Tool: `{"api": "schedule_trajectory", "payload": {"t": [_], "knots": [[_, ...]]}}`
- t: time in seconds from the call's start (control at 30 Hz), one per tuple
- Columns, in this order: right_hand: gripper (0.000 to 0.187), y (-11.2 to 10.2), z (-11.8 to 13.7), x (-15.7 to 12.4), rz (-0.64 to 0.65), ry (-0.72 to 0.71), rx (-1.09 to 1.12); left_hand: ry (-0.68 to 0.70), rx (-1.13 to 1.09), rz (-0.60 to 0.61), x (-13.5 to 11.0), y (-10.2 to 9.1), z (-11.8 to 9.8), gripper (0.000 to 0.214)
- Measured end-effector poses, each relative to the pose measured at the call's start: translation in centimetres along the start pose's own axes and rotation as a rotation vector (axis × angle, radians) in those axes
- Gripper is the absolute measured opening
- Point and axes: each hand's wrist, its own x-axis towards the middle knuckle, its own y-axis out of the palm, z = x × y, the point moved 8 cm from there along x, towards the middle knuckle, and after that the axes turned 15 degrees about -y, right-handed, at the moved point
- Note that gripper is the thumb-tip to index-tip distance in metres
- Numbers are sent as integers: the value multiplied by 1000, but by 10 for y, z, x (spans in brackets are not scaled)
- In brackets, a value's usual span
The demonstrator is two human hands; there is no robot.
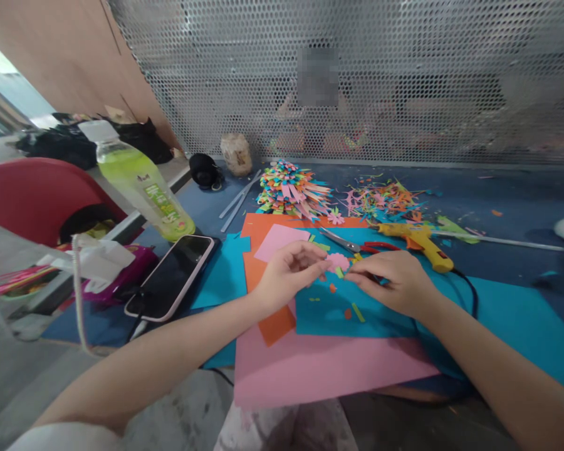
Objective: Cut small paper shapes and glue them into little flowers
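Note:
Pinched in the fingers of my left hand [295,270] is a small pink paper flower [337,262] with a scalloped edge. My right hand [395,282] is closed too, its fingertips at a short green paper strip [339,273] against the flower's lower edge. A dark bit shows under the right fingers; I cannot make out what it is. Just beyond the hands lie red-handled scissors [343,240] and a yellow glue gun [418,243]. Below them a blue paper sheet [319,319] carries small green and orange scraps.
Behind the papers stands a fringed multicoloured paper cone [291,191], beside a heap of paper shreds [383,202]. At left are a phone [172,279] and a green drink bottle [141,181]. Pink paper [319,369] overhangs the front edge. A perforated metal panel [404,37] closes the back.

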Motion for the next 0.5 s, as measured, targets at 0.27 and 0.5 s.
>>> {"api": "schedule_trajectory", "payload": {"t": [0.27,0.5], "knots": [[26,-9,-15,-7,-184,175,71,-336,-271,117,9,5,27,28],[12,-3,-5,2,-81,35,124,-443,-264,173,3,12,30,31]]}}
